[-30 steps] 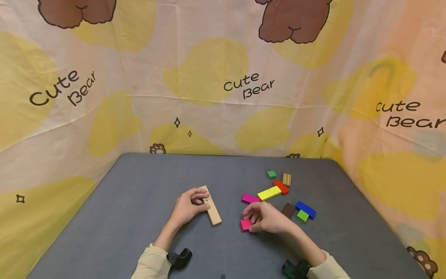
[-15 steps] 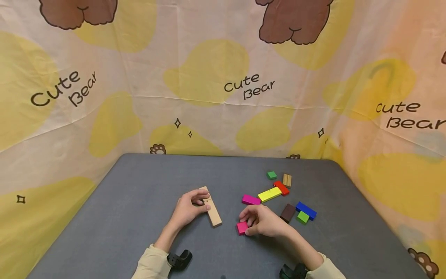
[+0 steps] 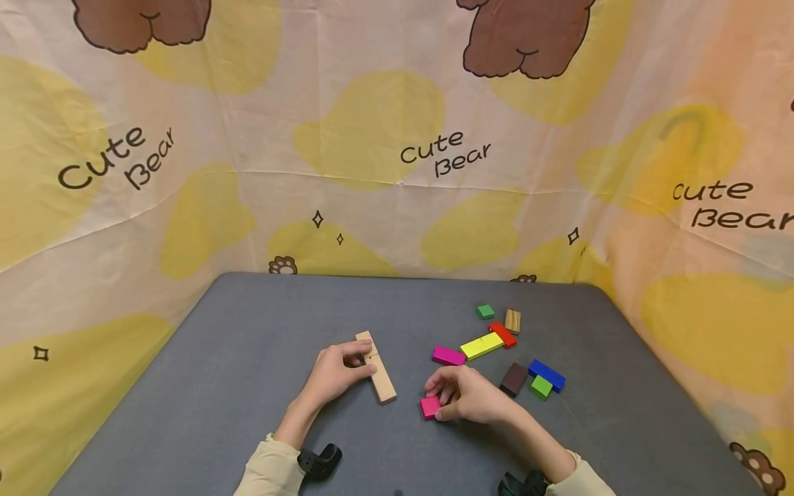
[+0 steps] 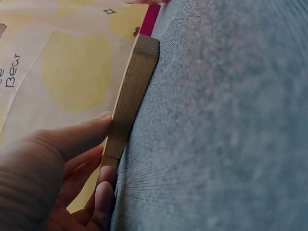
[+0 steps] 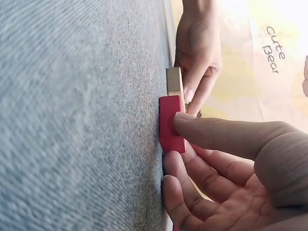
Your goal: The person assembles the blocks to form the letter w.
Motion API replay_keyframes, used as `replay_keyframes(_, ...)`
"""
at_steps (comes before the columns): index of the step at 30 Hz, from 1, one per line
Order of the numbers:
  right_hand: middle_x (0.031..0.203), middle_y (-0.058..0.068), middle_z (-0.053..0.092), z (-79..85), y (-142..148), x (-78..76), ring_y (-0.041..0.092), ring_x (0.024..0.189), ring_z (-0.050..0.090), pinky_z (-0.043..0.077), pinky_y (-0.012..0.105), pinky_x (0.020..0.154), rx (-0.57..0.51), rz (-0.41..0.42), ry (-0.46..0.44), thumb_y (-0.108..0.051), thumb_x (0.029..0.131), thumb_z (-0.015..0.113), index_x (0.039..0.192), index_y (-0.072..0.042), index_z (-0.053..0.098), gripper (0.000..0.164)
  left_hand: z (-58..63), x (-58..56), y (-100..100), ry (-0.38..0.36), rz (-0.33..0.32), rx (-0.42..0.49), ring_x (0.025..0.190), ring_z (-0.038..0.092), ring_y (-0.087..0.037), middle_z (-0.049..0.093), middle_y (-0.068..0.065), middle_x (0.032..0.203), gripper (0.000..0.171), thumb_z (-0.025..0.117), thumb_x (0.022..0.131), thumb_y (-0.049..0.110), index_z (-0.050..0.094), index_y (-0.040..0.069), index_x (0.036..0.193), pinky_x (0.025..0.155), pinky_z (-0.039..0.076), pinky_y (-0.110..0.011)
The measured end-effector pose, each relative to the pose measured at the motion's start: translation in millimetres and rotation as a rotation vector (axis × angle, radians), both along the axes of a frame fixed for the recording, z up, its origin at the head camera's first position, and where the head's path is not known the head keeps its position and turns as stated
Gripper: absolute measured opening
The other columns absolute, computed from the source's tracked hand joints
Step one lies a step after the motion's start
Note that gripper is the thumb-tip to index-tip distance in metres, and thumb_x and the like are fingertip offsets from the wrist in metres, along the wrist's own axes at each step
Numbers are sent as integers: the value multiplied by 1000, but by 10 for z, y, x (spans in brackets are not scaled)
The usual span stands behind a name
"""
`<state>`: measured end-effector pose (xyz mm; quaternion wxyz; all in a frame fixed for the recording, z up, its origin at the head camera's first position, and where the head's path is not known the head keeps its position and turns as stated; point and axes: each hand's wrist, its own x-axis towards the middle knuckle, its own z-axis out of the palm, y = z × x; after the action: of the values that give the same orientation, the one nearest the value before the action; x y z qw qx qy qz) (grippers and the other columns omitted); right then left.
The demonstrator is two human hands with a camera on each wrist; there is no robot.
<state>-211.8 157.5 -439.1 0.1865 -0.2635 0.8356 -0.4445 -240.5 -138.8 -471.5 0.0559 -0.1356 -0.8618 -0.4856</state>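
across the head view's lower half lies a grey bench (image 3: 267,324); behind it, a pale cloth (image 3: 360,41) with yellow blotches and "cute bear" lettering fills the upper half. left of centre, the left hand (image 3: 333,375) has its bent fingers clamped on two pale wooden blocks (image 3: 383,388), plain and lying end to end in a slanting strip. below and right of centre, the right hand (image 3: 473,396) has thumb and fingers pinching a small pink block (image 3: 429,408), smooth and square-edged, low at the bench. farther right lie a magenta block (image 3: 448,355), a yellow block (image 3: 482,346), a green block (image 3: 486,312), a red block (image 3: 504,336) and a striped wooden block (image 3: 512,321), yellow touching red; lower down sit a dark brown block (image 3: 513,379), a light green block (image 3: 541,387) and a blue block (image 3: 548,377), the last two touching.
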Motion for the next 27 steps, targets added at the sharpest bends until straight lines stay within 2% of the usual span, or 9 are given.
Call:
replay_keyframes(6,95,1,64,-6,-28,10,22,81,58,49,28,66,-1,-7,-10,-3,79,81,107,-6,68,31,-3,-5,-5,17,-28,-20,89,63,-14,65,-1,127,40,82,82,20,73,8,119,74,47,-31)
replay_keyframes(18,95,3,65,-50,-175,-4,21,78,59,49,28,66,-54,-16,-59,-1,78,82,105,-5,68,31,-14,10,-3,30,-11,-25,83,62,-12,66,0,124,37,83,81,21,75,10,116,71,46,-29)
replay_keyframes(24,95,1,66,-59,-285,-24,20,76,59,48,28,65,-53,-27,-48,-3,77,83,105,-7,69,31,-9,0,0,41,-6,-22,84,63,-13,67,1,123,36,84,80,20,76,10,114,71,47,-29)
replay_keyframes(27,95,0,67,-61,-323,-30,20,75,60,48,28,64,-51,-26,-37,-3,77,83,104,-8,70,30,-3,-9,5,22,2,-22,84,63,-12,67,4,123,36,84,80,20,76,12,114,72,47,-29)
